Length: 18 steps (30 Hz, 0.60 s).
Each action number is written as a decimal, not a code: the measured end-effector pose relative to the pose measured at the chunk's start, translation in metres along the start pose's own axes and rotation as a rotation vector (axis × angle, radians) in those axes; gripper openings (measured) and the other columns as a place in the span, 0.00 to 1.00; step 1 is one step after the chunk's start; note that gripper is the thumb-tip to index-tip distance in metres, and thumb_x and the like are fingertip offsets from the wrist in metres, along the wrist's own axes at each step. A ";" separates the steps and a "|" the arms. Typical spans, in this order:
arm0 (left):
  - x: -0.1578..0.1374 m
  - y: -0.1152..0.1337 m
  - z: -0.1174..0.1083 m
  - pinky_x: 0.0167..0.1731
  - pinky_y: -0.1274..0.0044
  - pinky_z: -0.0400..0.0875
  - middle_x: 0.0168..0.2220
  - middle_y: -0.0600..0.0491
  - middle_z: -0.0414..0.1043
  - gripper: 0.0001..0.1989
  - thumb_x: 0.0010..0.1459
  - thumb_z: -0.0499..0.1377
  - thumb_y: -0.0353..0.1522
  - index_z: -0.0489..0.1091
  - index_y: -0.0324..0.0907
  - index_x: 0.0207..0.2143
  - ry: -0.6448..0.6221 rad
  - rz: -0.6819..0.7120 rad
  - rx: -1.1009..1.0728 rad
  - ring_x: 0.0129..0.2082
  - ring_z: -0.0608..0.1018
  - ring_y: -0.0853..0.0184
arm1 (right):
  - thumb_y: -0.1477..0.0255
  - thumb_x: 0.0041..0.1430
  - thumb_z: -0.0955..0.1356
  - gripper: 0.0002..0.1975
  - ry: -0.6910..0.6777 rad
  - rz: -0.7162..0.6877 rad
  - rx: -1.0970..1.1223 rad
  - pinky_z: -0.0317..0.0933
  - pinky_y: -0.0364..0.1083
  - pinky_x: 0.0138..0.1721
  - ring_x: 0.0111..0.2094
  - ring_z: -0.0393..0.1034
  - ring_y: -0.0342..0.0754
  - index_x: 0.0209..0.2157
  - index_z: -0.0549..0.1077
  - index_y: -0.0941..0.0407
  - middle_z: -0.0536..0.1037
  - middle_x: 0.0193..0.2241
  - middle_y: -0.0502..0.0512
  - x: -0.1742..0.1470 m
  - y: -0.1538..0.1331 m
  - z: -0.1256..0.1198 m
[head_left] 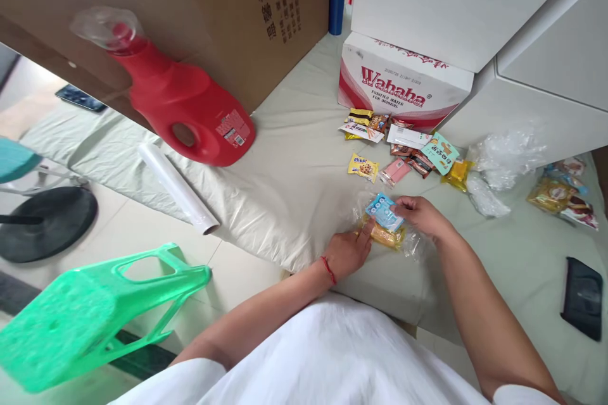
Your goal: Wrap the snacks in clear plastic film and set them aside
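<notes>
In front of me on the sheet lies a clear plastic bag (414,245) around a yellow-wrapped snack (387,236), with a blue snack packet (386,212) on top. My right hand (420,215) pinches the blue packet at its right edge between thumb and fingers. On the left side, my left hand (349,253) has a red cord on the wrist. Its index finger rests against the packets, and its other fingers are curled at the bag's edge, partly hidden. Just beyond are a yellow cookie packet (363,168) and a pink packet (395,171).
Several wrapped snacks (418,147) lie before a Wahaba-printed carton (403,85). Crumpled clear plastic (506,155), bagged snacks (563,195) and a black phone-like object (583,297) are right. Left are a red jug (194,107), a white roll (178,188) and a green stool (61,316).
</notes>
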<state>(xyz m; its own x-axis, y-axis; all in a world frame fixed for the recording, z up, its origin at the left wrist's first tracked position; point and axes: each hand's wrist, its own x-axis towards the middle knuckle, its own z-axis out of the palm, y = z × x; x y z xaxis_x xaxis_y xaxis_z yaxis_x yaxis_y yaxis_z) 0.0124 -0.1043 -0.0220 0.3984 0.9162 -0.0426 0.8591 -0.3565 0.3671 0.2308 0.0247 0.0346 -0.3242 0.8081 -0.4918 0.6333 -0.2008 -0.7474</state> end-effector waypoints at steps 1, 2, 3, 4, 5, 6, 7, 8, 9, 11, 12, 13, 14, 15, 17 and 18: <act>0.000 0.000 -0.001 0.29 0.72 0.75 0.48 0.44 0.82 0.29 0.76 0.45 0.38 0.49 0.41 0.75 -0.008 -0.001 0.004 0.35 0.85 0.60 | 0.48 0.54 0.71 0.24 -0.001 -0.008 0.059 0.59 0.45 0.34 0.29 0.66 0.45 0.30 0.77 0.56 0.76 0.26 0.50 -0.003 0.001 -0.003; 0.000 0.001 -0.001 0.29 0.72 0.75 0.47 0.44 0.82 0.29 0.76 0.45 0.38 0.48 0.41 0.75 -0.015 -0.002 0.008 0.35 0.85 0.60 | 0.47 0.53 0.71 0.24 0.006 -0.010 0.109 0.60 0.45 0.35 0.29 0.67 0.46 0.31 0.78 0.56 0.77 0.27 0.50 -0.005 0.002 -0.005; -0.001 0.001 -0.001 0.29 0.72 0.75 0.47 0.44 0.82 0.30 0.76 0.46 0.38 0.47 0.41 0.76 -0.021 -0.003 0.012 0.34 0.85 0.60 | 0.48 0.52 0.72 0.24 0.018 -0.009 0.152 0.62 0.45 0.36 0.31 0.69 0.46 0.32 0.79 0.56 0.79 0.28 0.51 -0.006 0.004 -0.007; -0.001 0.001 -0.001 0.29 0.72 0.76 0.47 0.43 0.82 0.31 0.76 0.46 0.38 0.46 0.41 0.76 -0.025 -0.003 0.015 0.35 0.85 0.60 | 0.48 0.51 0.73 0.24 0.040 -0.005 0.185 0.63 0.46 0.37 0.32 0.70 0.47 0.33 0.80 0.56 0.80 0.30 0.52 -0.007 0.005 -0.009; -0.001 0.002 -0.002 0.30 0.73 0.76 0.48 0.43 0.82 0.31 0.75 0.47 0.38 0.45 0.42 0.76 -0.028 -0.005 0.018 0.35 0.85 0.60 | 0.49 0.49 0.74 0.24 0.072 0.002 0.201 0.64 0.46 0.38 0.32 0.71 0.48 0.35 0.80 0.56 0.81 0.30 0.53 -0.008 0.008 -0.011; -0.001 0.002 -0.002 0.30 0.73 0.76 0.49 0.42 0.82 0.32 0.75 0.47 0.38 0.44 0.42 0.76 -0.031 -0.006 0.020 0.35 0.85 0.61 | 0.50 0.48 0.74 0.24 0.109 0.012 0.199 0.64 0.46 0.37 0.32 0.71 0.48 0.37 0.81 0.56 0.82 0.30 0.53 -0.008 0.010 -0.012; -0.001 0.002 -0.002 0.30 0.73 0.76 0.49 0.42 0.82 0.32 0.75 0.48 0.39 0.44 0.42 0.76 -0.032 -0.009 0.023 0.36 0.85 0.60 | 0.50 0.47 0.75 0.25 0.148 0.020 0.183 0.64 0.46 0.37 0.31 0.71 0.48 0.38 0.81 0.56 0.82 0.30 0.53 -0.008 0.012 -0.014; -0.001 0.002 -0.002 0.30 0.73 0.76 0.49 0.42 0.82 0.33 0.75 0.48 0.39 0.44 0.42 0.76 -0.034 -0.013 0.026 0.36 0.85 0.60 | 0.51 0.47 0.75 0.25 0.182 0.021 0.160 0.64 0.46 0.36 0.30 0.71 0.48 0.39 0.82 0.56 0.82 0.29 0.53 -0.009 0.014 -0.015; 0.000 0.002 -0.002 0.30 0.73 0.76 0.48 0.43 0.82 0.33 0.75 0.48 0.39 0.44 0.42 0.76 -0.034 -0.015 0.027 0.36 0.85 0.60 | 0.51 0.47 0.75 0.25 0.205 0.014 0.142 0.64 0.46 0.35 0.29 0.70 0.48 0.39 0.82 0.56 0.81 0.29 0.53 -0.010 0.015 -0.016; 0.000 0.001 -0.002 0.30 0.72 0.76 0.45 0.44 0.83 0.33 0.74 0.48 0.39 0.45 0.41 0.76 -0.022 -0.017 0.022 0.35 0.85 0.59 | 0.51 0.49 0.73 0.24 0.219 -0.018 0.135 0.63 0.46 0.34 0.29 0.69 0.47 0.40 0.81 0.56 0.81 0.29 0.53 -0.013 0.015 -0.016; 0.000 0.001 0.000 0.29 0.72 0.76 0.45 0.44 0.83 0.32 0.74 0.48 0.39 0.46 0.40 0.76 -0.009 -0.013 0.015 0.34 0.85 0.59 | 0.51 0.51 0.73 0.24 0.217 -0.034 0.137 0.62 0.46 0.34 0.29 0.69 0.47 0.40 0.81 0.56 0.81 0.30 0.53 -0.016 0.014 -0.016; 0.000 0.000 0.001 0.29 0.72 0.76 0.44 0.44 0.83 0.32 0.74 0.48 0.39 0.47 0.39 0.75 0.010 -0.005 0.006 0.33 0.85 0.59 | 0.51 0.51 0.73 0.23 0.210 -0.042 0.132 0.62 0.45 0.33 0.29 0.69 0.46 0.39 0.81 0.56 0.81 0.30 0.53 -0.018 0.012 -0.016; -0.001 -0.001 0.003 0.29 0.72 0.76 0.44 0.43 0.83 0.32 0.74 0.48 0.39 0.48 0.38 0.75 0.035 0.006 -0.007 0.33 0.84 0.59 | 0.52 0.52 0.73 0.23 0.194 -0.046 0.120 0.62 0.45 0.34 0.29 0.69 0.47 0.39 0.81 0.56 0.81 0.30 0.53 -0.021 0.011 -0.016; -0.002 -0.002 0.004 0.29 0.72 0.76 0.44 0.43 0.83 0.32 0.74 0.48 0.39 0.49 0.38 0.75 0.065 0.017 -0.026 0.32 0.84 0.60 | 0.52 0.52 0.73 0.22 0.170 -0.045 0.103 0.62 0.45 0.34 0.30 0.70 0.47 0.38 0.81 0.56 0.81 0.30 0.53 -0.024 0.010 -0.015; -0.005 -0.005 0.007 0.29 0.73 0.76 0.43 0.44 0.83 0.30 0.74 0.47 0.40 0.51 0.39 0.73 0.137 0.029 -0.082 0.31 0.83 0.62 | 0.52 0.52 0.73 0.21 0.112 -0.039 0.079 0.63 0.46 0.35 0.31 0.70 0.47 0.37 0.81 0.56 0.81 0.31 0.53 -0.029 0.008 -0.014; -0.006 -0.007 0.007 0.29 0.73 0.76 0.43 0.45 0.83 0.28 0.74 0.46 0.39 0.54 0.40 0.72 0.183 0.022 -0.114 0.30 0.82 0.63 | 0.52 0.52 0.72 0.21 0.092 -0.037 0.078 0.63 0.46 0.35 0.31 0.70 0.48 0.36 0.81 0.56 0.81 0.30 0.53 -0.031 0.009 -0.013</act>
<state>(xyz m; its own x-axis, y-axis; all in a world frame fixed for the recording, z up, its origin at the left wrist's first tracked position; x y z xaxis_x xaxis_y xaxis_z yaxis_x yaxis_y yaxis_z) 0.0061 -0.1087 -0.0304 0.3431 0.9299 0.1324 0.8045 -0.3637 0.4696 0.2555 0.0054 0.0493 -0.2786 0.8623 -0.4229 0.5644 -0.2092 -0.7985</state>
